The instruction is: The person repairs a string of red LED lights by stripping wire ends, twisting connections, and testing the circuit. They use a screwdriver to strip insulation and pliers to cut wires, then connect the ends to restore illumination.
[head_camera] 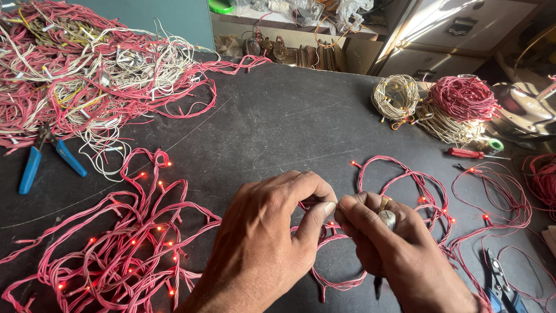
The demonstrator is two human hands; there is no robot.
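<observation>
The left hand (263,243) and the right hand (391,249) meet near the front edge of the dark tabletop (278,122). Both pinch the same short piece of the red light string (405,191) between thumb and fingertips, so each hand is closed on this wire. The right hand also grips a small tool with a silver tip (387,217); what kind of tool, I cannot tell. The string loops away toward the right edge, with small red lamps glowing. A second lit red bundle (110,249) lies at the front left corner. Blue-handled pliers (49,156) rest near the left edge, beside a big pile of red and white wires (81,69). Wound coils (440,104) sit at the back right corner.
</observation>
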